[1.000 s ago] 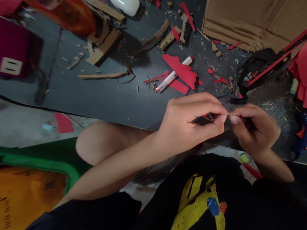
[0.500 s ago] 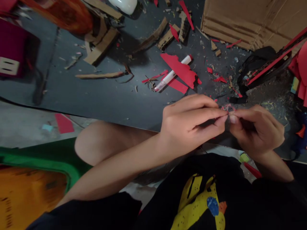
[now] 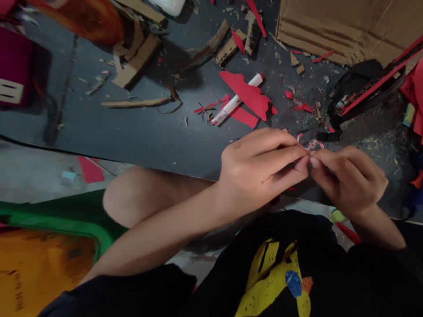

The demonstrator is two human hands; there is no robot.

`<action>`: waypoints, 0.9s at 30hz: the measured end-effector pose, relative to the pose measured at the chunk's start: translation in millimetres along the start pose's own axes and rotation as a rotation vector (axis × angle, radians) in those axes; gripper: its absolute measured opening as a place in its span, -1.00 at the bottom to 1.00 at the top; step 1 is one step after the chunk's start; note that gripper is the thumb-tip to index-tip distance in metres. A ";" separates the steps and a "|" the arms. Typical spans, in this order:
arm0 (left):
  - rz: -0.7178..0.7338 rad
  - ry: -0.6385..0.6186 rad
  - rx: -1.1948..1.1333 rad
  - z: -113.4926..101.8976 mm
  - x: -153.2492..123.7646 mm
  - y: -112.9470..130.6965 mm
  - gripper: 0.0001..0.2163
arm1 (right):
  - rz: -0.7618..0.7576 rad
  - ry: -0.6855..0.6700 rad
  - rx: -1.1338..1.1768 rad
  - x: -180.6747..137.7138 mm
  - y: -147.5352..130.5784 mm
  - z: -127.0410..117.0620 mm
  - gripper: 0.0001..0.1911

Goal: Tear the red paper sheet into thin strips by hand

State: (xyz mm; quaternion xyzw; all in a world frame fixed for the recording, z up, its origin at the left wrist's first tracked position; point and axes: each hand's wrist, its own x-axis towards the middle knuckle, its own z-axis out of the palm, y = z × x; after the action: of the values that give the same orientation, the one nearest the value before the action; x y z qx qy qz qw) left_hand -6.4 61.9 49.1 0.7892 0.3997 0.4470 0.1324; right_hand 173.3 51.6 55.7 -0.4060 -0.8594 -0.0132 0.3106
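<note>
My left hand (image 3: 261, 169) and my right hand (image 3: 350, 180) meet fingertip to fingertip over the table's near edge. Both are closed in a pinch on a thin curled pink-and-white strip (image 3: 316, 144), whose loops stick out beyond the fingertips. Its material is too small to make out. Just past my left hand lies a white marker (image 3: 233, 105) with a red end, partly covered by a torn piece of red paper (image 3: 247, 94).
Cardboard scraps (image 3: 137, 64) and red bits litter the dark table (image 3: 132, 132). A large cardboard piece (image 3: 330, 33) lies at the far right, near a black strap (image 3: 353, 81). A purple box (image 3: 15, 66) stands at the left. Below is a green-rimmed chair (image 3: 66, 215).
Both hands have shifted slightly left, still pinched together. More of the curled strip shows above the fingertips, with a loop now visible beside the left fingers.
</note>
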 end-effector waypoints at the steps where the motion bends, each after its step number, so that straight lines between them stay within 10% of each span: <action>1: 0.018 0.004 0.019 -0.1 0.2 -0.6 -0.92 | -0.005 -0.017 -0.005 0.0 0.6 0.1 -0.93; 27: -0.151 -0.039 -0.088 -3.4 2.2 4.2 -0.91 | 0.251 0.010 0.263 0.9 -3.6 0.7 -0.92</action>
State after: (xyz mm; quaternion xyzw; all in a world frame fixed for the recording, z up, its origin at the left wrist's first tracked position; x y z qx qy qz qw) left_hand -6.4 60.3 54.7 0.7588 0.4355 0.4374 0.2079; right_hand 170.0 50.0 56.4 -0.4660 -0.7947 0.1360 0.3645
